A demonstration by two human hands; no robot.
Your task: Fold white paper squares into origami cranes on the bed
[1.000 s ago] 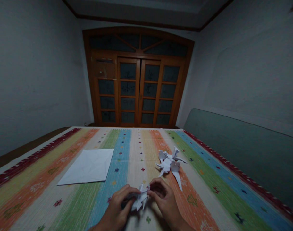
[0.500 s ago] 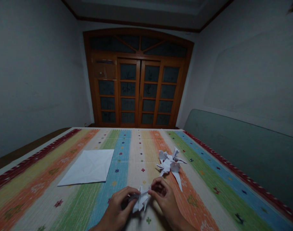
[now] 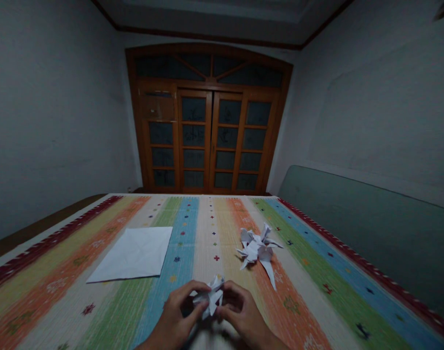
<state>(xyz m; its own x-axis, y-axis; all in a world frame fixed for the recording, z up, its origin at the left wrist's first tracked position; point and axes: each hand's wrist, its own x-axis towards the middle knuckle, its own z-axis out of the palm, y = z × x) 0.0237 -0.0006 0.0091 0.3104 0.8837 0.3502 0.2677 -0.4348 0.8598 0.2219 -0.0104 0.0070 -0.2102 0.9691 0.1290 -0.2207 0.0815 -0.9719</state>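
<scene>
Tablecloth (image 3: pixel 203 243): ran across the lower half of the view; stripes in red, yellow, orange, cream, green and blue, small cross and star motifs.
Door (image 3: pixel 209 141): brown wood, glass panes, arched top; stood beyond the tablecloth's far edge.
Green panel (image 3: pixel 353 218): low, rounded top corner, along the right side past the tablecloth; couldn't tell what it was part of.
Sheet of paper (image 3: pixel 134 253): white, lay flat on the left half of the tablecloth, mostly over cream and green stripes, well apart from both hands.
Left hand (image 3: pixel 178 308): bottom middle; thumb and forefinger pinched the left side of a small folded paper (image 3: pixel 213 296).
Right hand (image 3: pixel 246 308): facing the left one; thumb and forefinger gripped the right side of the same piece, other fingers curled.
Paper cluster (image 3: pixel 256 248): white, folded, pointed flaps, over the orange stripe; near the right hand, not touching; piece count unclear.
Small folded paper: white, creased, between the hands, one point downward; couldn't tell if it touched the tablecloth.
</scene>
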